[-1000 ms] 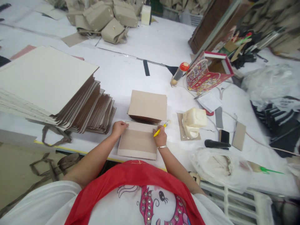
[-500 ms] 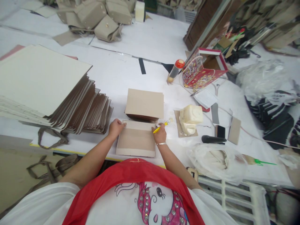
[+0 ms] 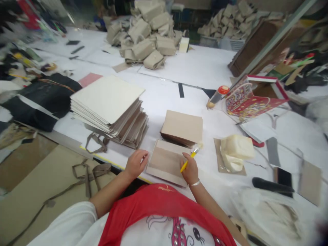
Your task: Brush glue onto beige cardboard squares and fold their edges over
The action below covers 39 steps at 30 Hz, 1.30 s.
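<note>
Brush (image 3: pixel 192 155) in right hand (image 3: pixel 190 170), bristle end forward-right, long axis diagonal

Passage: white tabletop (image 3: pixel 208 129) between small board stack (image 3: pixel 182 125) and cream block (image 3: pixel 237 147); yellow brush (image 3: pixel 191 156) intrudes at near end. Obstacles: tall board stack (image 3: pixel 109 99), left; plastic bag (image 3: pixel 263 213), near right, outline uncertain through blur.
</note>
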### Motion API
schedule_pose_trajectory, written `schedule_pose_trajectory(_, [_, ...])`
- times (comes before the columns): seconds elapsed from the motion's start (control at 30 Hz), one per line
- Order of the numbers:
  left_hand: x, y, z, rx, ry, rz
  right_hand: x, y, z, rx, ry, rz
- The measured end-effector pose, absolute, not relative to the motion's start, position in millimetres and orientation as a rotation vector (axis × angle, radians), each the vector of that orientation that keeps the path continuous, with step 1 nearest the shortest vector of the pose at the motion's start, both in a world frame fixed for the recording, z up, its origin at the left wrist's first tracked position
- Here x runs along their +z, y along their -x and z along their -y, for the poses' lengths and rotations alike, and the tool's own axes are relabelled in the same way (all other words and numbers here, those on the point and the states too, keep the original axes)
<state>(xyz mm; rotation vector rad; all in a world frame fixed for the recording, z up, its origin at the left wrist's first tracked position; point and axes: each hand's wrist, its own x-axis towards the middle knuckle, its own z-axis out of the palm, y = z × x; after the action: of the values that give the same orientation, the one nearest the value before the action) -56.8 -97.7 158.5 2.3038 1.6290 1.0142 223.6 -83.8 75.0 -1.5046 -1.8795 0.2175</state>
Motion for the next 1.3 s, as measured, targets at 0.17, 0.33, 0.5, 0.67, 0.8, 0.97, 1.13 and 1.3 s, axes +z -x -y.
schedule_pose_trajectory(0.17, [244, 121, 86, 1.461, -2.553, -2.07, 95, -201, 81, 0.225, 1.284, 1.9])
schedule_pose_trajectory(0.33, [267, 178, 47, 0.863, -2.5, -2.304, 121, -185, 78, 0.333, 1.258, 1.837])
schedule_pose_trajectory(0.5, [266, 166, 46, 0.88, -2.612, -2.19, 151, -164, 80, 0.537, 1.242, 1.775])
schedule_pose_trajectory(0.67, [273, 128, 67, 1.132, -2.859, -1.882, 194, -132, 74, 0.922, 1.123, 1.631])
schedule_pose_trajectory(0.8, [260, 88, 92, 1.053, -3.068, -1.323, 229, -116, 64, 1.094, 0.992, 1.453])
schedule_pose_trajectory(0.97, [219, 54, 118, 0.819, -3.063, -1.002, 203, -146, 68, 0.712, 1.264, 1.632])
schedule_pose_trajectory(1.13, [149, 33, 128, 0.632, -2.975, -0.889, 123, -210, 106, 0.574, 1.549, 1.875])
schedule_pose_trajectory(1.3, [91, 8, 129, 0.226, -2.948, -0.731, 70, -248, 126, 0.511, 1.796, 2.037])
